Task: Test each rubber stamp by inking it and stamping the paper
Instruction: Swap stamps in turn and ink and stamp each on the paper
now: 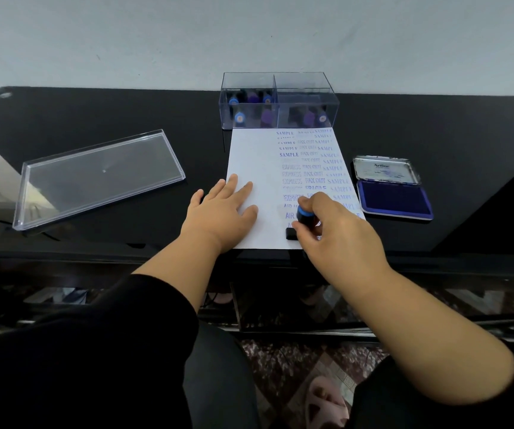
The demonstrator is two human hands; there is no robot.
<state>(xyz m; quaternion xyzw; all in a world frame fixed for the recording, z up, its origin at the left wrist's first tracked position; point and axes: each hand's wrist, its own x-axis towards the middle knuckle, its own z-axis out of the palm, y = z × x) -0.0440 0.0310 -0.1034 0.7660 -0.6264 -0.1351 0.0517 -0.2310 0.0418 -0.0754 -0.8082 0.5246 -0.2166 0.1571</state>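
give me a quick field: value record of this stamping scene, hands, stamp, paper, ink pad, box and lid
left hand: flat on the paper, fingers straight, holding it down
right hand: grips the stamp from above
stamp: black with blue cap, base down on the paper near its front edge
paper: white, rows of blue prints on its right half, left half blank
ink pad: open, right of the paper
clear box: behind the paper, more stamps inside
lid: off, left on the table
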